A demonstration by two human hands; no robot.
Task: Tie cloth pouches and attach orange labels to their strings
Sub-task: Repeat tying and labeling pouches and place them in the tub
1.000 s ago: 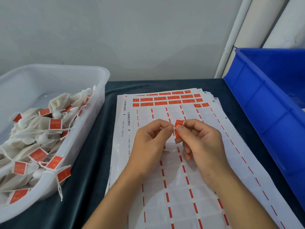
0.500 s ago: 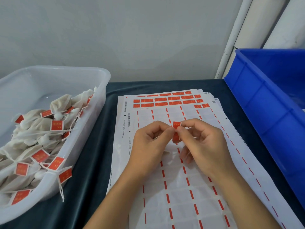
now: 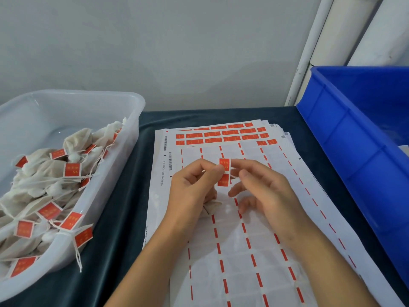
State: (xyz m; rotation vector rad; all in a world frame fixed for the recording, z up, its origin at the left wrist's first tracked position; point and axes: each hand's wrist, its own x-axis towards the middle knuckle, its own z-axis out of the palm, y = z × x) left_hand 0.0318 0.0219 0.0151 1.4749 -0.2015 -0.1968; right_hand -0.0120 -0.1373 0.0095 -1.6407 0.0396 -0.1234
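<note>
My left hand [image 3: 192, 191] pinches an orange label [image 3: 224, 171] between thumb and forefinger, above the label sheets [image 3: 243, 240]. The label stands upright and unfolded, its two orange halves one above the other. A small cloth pouch [image 3: 211, 206] shows under my left palm, mostly hidden. My right hand [image 3: 263, 189] is just right of the label, fingers loosely spread and apart from it. Rows of unused orange labels [image 3: 221, 136] remain at the far end of the sheets.
A clear plastic tub [image 3: 106, 103] at the left holds several tied pouches with orange labels [image 3: 72, 169]. A blue crate [image 3: 358, 156] stands at the right. Dark cloth [image 3: 124, 218] covers the table. A grey wall and white pipes are behind.
My right hand has let go of the label and opened, moving slightly right. The label, earlier pinched by both hands, is now unfolded and held by my left hand alone.
</note>
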